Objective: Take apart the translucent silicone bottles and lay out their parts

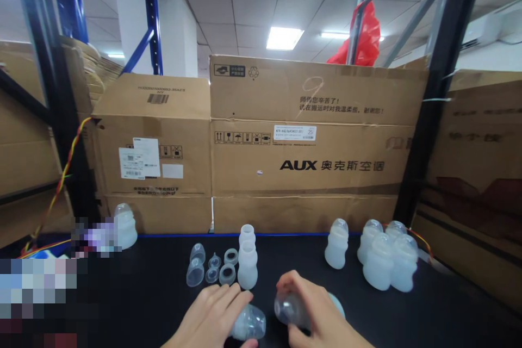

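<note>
My left hand (214, 315) rests near the front of the black table (408, 315), fingers curled over a translucent bottle body (250, 322) lying on its side. My right hand (314, 318) is closed on a clear dome cap (287, 307) with a pale bottle part behind it. Just beyond my hands stand two open silicone bottle bodies (247, 258). Left of them lie clear caps (196, 265), small nipples (213, 267) and collar rings (229, 265).
Several capped bottles (385, 261) stand in a group at the right, with one more (336, 243) apart from them and another (124, 225) at the far left. Cardboard boxes (305, 141) wall off the back. Dark rack posts (432, 92) rise on both sides.
</note>
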Demonstrator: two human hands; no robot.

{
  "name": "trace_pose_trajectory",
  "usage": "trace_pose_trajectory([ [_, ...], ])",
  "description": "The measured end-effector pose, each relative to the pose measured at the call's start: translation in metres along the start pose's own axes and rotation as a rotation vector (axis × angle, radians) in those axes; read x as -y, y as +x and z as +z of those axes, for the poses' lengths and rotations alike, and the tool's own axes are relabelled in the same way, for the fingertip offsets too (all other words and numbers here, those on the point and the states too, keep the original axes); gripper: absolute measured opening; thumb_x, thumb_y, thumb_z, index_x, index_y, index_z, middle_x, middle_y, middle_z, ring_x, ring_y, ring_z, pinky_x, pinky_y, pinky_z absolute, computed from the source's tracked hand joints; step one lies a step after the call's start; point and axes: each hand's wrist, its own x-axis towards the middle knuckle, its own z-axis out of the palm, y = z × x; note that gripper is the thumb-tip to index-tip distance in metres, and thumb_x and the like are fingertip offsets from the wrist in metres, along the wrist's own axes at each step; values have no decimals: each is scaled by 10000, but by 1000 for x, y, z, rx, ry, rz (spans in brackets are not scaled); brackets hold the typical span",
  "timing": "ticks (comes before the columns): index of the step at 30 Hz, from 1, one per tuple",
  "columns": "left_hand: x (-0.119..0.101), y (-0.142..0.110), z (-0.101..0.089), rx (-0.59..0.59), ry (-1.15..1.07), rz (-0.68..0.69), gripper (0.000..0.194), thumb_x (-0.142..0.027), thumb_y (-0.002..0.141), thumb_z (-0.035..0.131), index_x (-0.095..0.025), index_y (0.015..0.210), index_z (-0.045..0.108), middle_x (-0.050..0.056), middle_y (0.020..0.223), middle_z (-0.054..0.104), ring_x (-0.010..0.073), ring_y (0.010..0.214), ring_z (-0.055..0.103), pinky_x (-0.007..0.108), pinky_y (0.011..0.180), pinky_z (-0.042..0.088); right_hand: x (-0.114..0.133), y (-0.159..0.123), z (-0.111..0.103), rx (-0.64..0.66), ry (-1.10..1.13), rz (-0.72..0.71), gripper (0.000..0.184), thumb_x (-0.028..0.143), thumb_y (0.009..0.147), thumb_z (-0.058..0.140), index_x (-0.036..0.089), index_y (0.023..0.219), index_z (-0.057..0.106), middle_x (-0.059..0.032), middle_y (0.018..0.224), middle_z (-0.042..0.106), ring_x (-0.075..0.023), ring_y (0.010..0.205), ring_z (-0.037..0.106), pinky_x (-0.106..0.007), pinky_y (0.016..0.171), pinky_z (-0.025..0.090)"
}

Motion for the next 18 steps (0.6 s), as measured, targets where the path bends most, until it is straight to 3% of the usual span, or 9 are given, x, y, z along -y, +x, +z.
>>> trace_pose_trajectory([
  [3, -5, 12, -16, 16, 105, 30, 410, -473, 775, 790, -210, 1077, 701, 53, 969, 806, 272, 792, 784, 366, 690, 625, -9, 1, 8, 122, -258, -56, 580, 137, 633, 640, 223, 1206, 653, -61, 1152, 720, -292, 1068, 639, -424, 983, 467],
  [7, -10, 22, -29, 5, 129, -60, 304, -436, 905, 664, -202, 1097, 696, 45, 930, 799, 252, 790, 785, 358, 683, 622, -1, 4, 3, 162, -426, -96, 529, 273, 835, 680, 395, 1348, 637, -24, 1472, 584, -365, 1376, 489, -614, 1213, 212],
  [9, -9, 20, -29, 25, 121, -93, 299, -455, 932, 631, -209, 1091, 693, 39, 914, 792, 249, 776, 783, 361, 684, 615, 5, 2, -3, 125, -499, -7, 543, 357, 916, 633, 342, 1455, 566, -96, 1444, 590, -387, 1312, 536, -623, 1156, 310],
  [12, -6, 16, -24, 47, 99, -133, 301, -481, 955, 603, -222, 1083, 688, 21, 890, 781, 245, 760, 779, 367, 678, 601, 5, 0, -8, 73, -568, 73, 440, 377, 974, 542, 179, 1361, 609, -140, 1181, 686, -354, 1062, 649, -519, 966, 484],
  [15, -4, 16, -19, 72, 91, -181, 322, -516, 964, 580, -231, 1071, 685, 14, 910, 785, 260, 782, 782, 391, 691, 591, -2, 3, -5, 60, -633, 26, 366, 414, 1004, 512, 189, 1269, 625, -118, 1129, 684, -343, 1016, 666, -454, 882, 503],
  [18, -6, 23, -21, 191, 73, -255, 356, -553, 971, 534, -231, 981, 685, 25, 899, 789, 299, 798, 781, 420, 700, 575, -3, 12, 1, 61, -713, -20, 392, 482, 1049, 450, 218, 1299, 597, -111, 1127, 686, -339, 985, 688, -405, 806, 483],
])
